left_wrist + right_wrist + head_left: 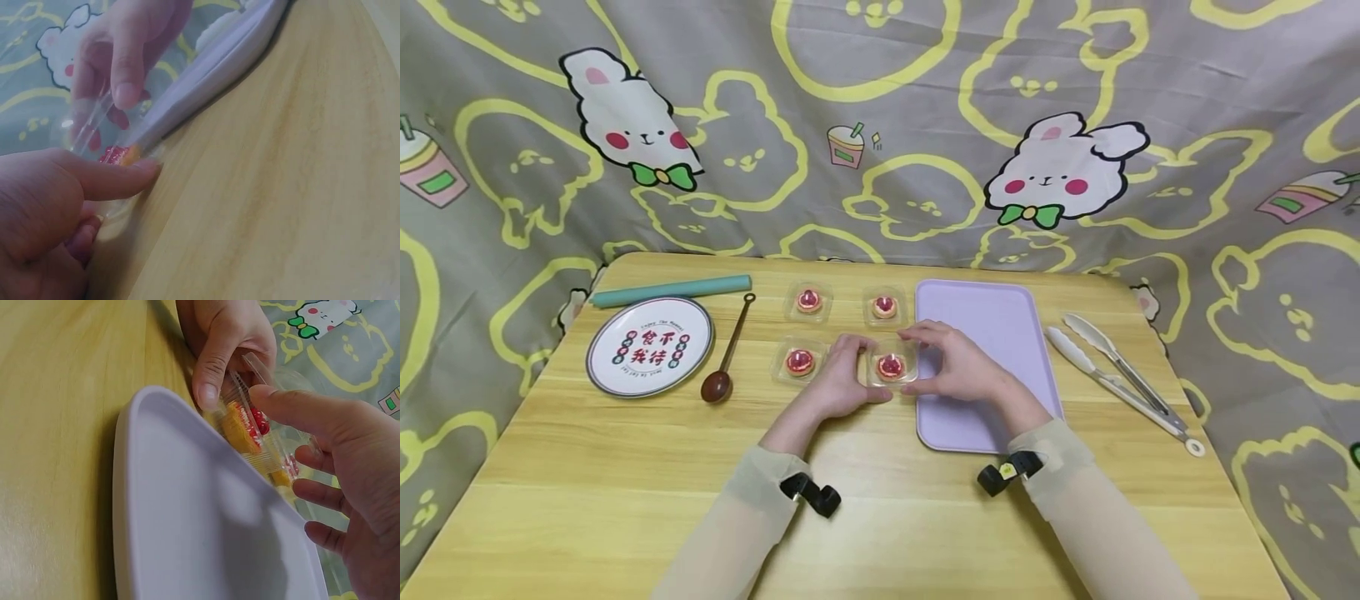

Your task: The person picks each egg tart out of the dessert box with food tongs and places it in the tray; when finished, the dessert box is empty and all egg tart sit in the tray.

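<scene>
A clear plastic box (877, 352) with a small red-topped tart (891, 366) inside sits between both hands, close to the purple tray's left edge. My left hand (844, 382) holds the box from the left, its thumb low at the near side. From the right, my right hand (958, 365) has its thumb and fingers about the clear lid (255, 367), which stands tilted up in the right wrist view. Part of the tart shows through the plastic in the left wrist view. Another boxed tart (800, 362) lies just left of my left hand.
Two more boxed tarts, one left (808, 301) and one right (885, 307), are behind. The purple tray (992, 333) lies under my right hand. Tongs (1120, 383) are at the right; a printed plate (651, 382), brown spoon (717, 386) and green roll (677, 290) at the left.
</scene>
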Available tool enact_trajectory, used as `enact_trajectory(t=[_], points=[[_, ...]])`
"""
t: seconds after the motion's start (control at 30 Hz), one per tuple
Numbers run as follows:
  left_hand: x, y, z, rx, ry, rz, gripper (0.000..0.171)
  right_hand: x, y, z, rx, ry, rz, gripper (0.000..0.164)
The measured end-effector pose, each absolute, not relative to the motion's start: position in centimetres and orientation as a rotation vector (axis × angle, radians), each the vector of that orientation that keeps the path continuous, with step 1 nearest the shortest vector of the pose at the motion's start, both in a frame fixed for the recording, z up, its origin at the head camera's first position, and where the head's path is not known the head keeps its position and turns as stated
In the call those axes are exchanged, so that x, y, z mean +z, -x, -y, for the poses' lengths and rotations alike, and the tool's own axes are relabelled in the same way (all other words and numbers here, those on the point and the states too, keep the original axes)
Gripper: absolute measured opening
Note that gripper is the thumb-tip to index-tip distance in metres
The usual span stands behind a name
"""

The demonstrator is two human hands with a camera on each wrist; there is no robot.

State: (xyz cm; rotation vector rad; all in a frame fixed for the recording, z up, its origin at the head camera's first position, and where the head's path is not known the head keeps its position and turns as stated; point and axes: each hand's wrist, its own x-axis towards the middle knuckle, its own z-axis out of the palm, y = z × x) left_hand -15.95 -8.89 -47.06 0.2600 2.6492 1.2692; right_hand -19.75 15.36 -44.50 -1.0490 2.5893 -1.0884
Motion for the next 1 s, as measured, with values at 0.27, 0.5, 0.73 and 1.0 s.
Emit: enact_trajectory(t=[0.27,0.5,0.73,1.0], points=[[-46.9,15.8,9.3,1.330,-0.255,-2.623,0.093,-43.2,19.0,-15.6,-1.141,1.057,-2.568,0.084],[-46.6,15.6,9.4,1.363,-0.276,-2.606,0.097,-41.0,17.8,-15.9,-1.171,1.026,-2.585,0.082],[-45.6,14.9,9.6,1.409,-0.329,-2.617,0.107,-38.8,16.2,-16.4,-1.222,1.065,-2.592,0.081],[-42.6,13.0,10.1,1.540,-0.661,-2.562,0.114,-36.8,14.4,-17.1,-1.224,1.115,-2.630,0.081]])
